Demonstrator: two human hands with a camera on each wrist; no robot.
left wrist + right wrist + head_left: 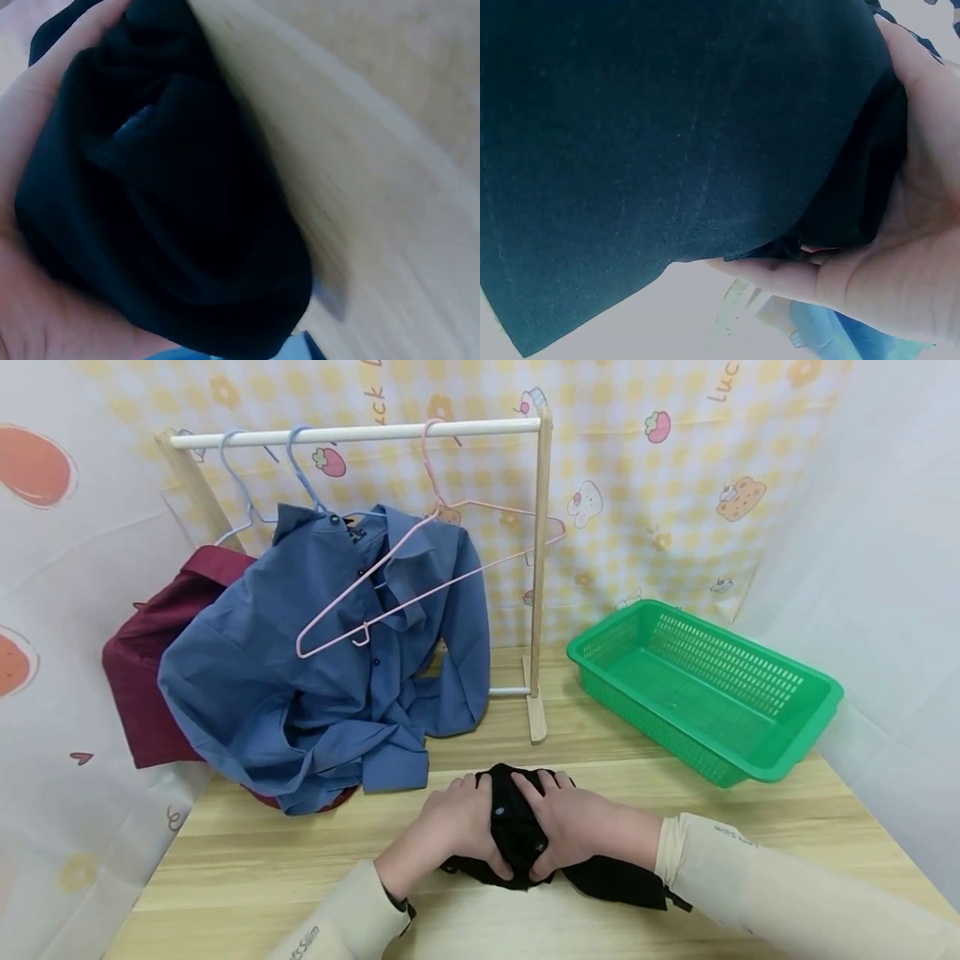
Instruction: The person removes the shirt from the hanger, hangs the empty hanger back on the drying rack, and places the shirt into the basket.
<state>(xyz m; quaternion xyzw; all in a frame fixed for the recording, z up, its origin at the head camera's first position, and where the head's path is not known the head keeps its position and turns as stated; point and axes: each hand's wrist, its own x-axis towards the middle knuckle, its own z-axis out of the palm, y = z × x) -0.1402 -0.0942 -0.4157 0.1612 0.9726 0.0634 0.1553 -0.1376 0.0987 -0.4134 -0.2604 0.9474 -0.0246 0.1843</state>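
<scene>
A bunched black shirt (516,831) with small buttons on it sits at the front middle of the wooden table. My left hand (461,818) grips its left side, thumb near the front and fingers over the far side. From the right, my right hand (570,822) holds the bundle in the same way. Part of the shirt spreads out beneath my right forearm. In the left wrist view, the dark folds (187,195) bulge out from the hand's grasp. A broad stitched flap (630,165) of the cloth hangs past the fingers in the right wrist view.
Behind stands a clothes rack (352,433) with two blue hangers and a pink hanger (450,583). A blue shirt (247,643) and a maroon garment (153,685) hang on its left side. A green plastic basket (675,685) stands at the back right.
</scene>
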